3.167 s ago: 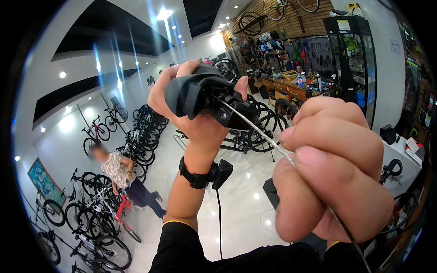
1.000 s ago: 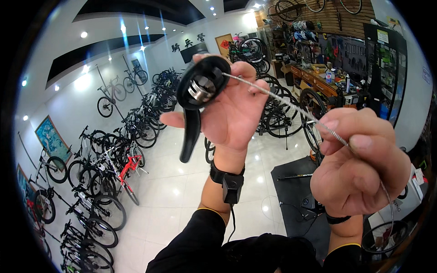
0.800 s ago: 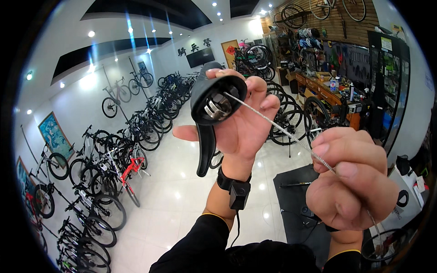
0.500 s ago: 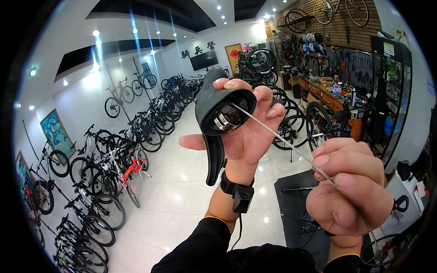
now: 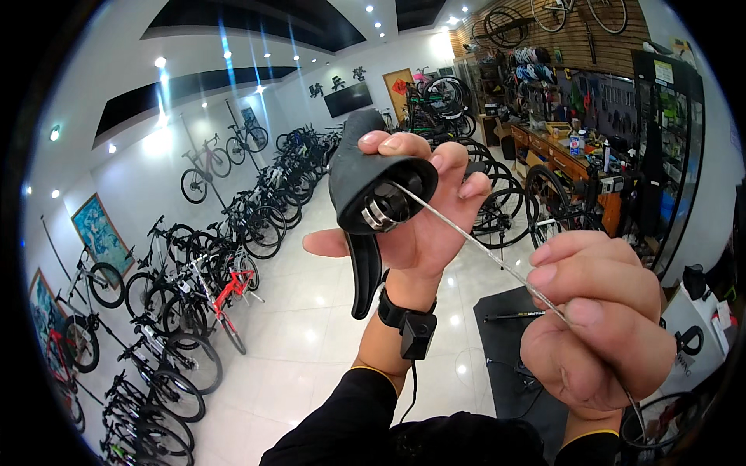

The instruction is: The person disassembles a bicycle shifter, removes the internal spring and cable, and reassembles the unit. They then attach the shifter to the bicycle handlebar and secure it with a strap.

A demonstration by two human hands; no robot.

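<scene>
My left hand (image 5: 423,225) grips a black road-bike brake lever (image 5: 361,186) by its rubber hood, fingers over the top and thumb stretched out behind it. The hood's open end faces me and shows a metal clamp band (image 5: 381,216) inside; the lever blade hangs down. A thin braided steel cable (image 5: 482,247) comes out of that opening and slants down to the right. My right hand (image 5: 598,318) pinches the cable between thumb and fingers, some way off from the hood. The cable's tail runs below this hand toward the lower right.
Below my hands lies a dark mat (image 5: 505,342) with a black rod-shaped tool (image 5: 513,316) and thin cords. Rows of bicycles (image 5: 233,225) line the left side. A wooden workbench (image 5: 552,151) with bottles and tools stands at the far right, near a glass cabinet (image 5: 668,147).
The view has shifted slightly. Both hands keep their grips, and the cable still runs between them, with little visible change in its position.
</scene>
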